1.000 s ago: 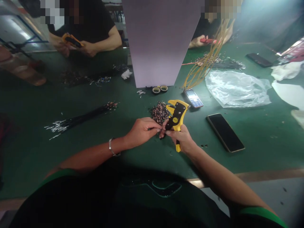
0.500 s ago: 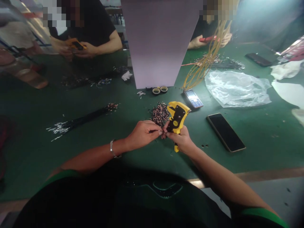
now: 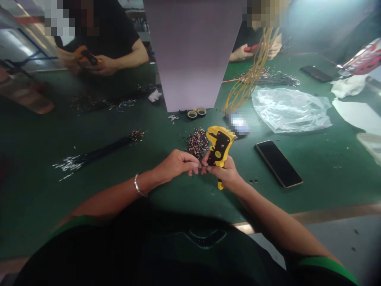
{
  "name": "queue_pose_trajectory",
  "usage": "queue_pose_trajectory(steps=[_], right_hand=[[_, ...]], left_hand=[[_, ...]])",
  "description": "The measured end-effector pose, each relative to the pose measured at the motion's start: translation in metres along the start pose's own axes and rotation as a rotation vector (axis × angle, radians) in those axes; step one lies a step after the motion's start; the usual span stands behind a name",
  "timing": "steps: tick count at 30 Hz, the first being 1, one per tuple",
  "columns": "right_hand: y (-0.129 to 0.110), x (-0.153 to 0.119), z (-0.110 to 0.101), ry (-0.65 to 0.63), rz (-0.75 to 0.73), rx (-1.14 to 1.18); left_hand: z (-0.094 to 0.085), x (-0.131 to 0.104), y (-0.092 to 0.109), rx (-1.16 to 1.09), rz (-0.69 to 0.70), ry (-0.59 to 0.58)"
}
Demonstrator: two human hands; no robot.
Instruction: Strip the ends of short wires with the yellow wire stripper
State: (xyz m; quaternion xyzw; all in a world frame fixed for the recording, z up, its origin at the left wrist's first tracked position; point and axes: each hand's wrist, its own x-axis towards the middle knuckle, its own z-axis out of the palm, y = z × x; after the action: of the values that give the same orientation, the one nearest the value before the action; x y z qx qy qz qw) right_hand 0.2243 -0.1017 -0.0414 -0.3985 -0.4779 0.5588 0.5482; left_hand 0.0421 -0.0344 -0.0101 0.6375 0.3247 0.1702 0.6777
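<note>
My right hand [image 3: 224,172] is wrapped round the grip of a yellow and black wire stripper [image 3: 220,147], its jaws pointing up and away from me. Thumb and index finger of my left hand [image 3: 180,163] are pinched together right beside the right hand's fingertips. Whatever lies in that pinch is too small to make out. Just beyond both hands is a heap of short dark wire pieces with coppery ends [image 3: 197,143]. To the left lies a bundle of black wires [image 3: 101,150], with silvery ends on one side and coppery ends on the other.
A smartphone [image 3: 279,163] lies to the right on the green table [image 3: 166,210]. Further back are a clear plastic bag [image 3: 291,109], two tape rolls [image 3: 197,113], a blurred keypad phone [image 3: 238,123] and yellow wires [image 3: 245,89]. A pale panel [image 3: 193,55] stands between two co-workers holding tools.
The left hand's lower fingers have uncurled a little and show beneath the thumb. My right hand keeps hold of the wire stripper. The whole view has shifted slightly.
</note>
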Motion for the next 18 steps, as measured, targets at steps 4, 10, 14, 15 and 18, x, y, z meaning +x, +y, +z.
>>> queue_pose_trajectory(steps=[4, 10, 14, 15, 18], right_hand=[[-0.001, -0.001, 0.001, -0.011, 0.009, -0.014], [0.000, -0.001, -0.001, -0.036, 0.016, 0.007], [0.004, 0.000, -0.004, -0.067, 0.084, 0.082], [0.005, 0.000, -0.004, -0.084, 0.103, 0.089], [0.007, 0.000, -0.004, -0.128, 0.147, 0.129]], left_hand=[[0.001, 0.000, 0.001, -0.048, -0.022, 0.041], [-0.003, 0.002, 0.001, -0.107, -0.055, 0.107], [-0.014, 0.003, 0.008, -0.124, 0.015, 0.229], [-0.018, 0.003, 0.011, -0.125, 0.036, 0.258], [-0.029, 0.003, 0.017, -0.153, 0.075, 0.316]])
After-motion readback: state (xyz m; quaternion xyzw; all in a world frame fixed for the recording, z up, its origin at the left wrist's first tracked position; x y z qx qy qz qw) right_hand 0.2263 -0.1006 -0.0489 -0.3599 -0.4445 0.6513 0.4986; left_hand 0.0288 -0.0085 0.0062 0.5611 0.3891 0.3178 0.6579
